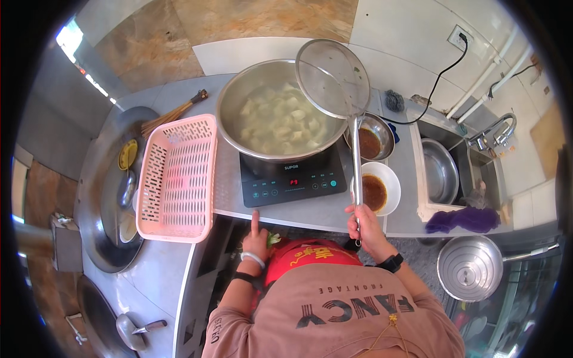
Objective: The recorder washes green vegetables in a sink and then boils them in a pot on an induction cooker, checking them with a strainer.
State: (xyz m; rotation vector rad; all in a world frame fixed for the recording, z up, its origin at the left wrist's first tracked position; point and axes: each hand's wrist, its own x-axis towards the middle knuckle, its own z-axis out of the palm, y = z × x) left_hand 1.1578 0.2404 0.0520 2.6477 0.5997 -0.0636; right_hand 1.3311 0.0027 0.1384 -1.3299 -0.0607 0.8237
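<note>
My right hand (368, 228) grips the metal handle of a round mesh skimmer (333, 78), whose head hangs over the right rim of a large steel pot (226, 129). Pale dumplings (286, 123) lie in cloudy liquid inside the pot, which stands on a black induction cooker (293, 179) with a lit display. My left hand (256, 241) is in front of the counter edge, index finger extended towards the cooker, and some green leaves (273, 239) show at its palm. Left of the cooker stands a pink plastic basket (177, 179) with no food visible in it.
A white bowl (394, 188) and a steel bowl (388, 134) hold brown sauce. Further right are a sink (421, 179) with a metal basin and a purple cloth (463, 220). On the left are a large wok (91, 215), a bamboo brush (179, 107) and a ladle (130, 333).
</note>
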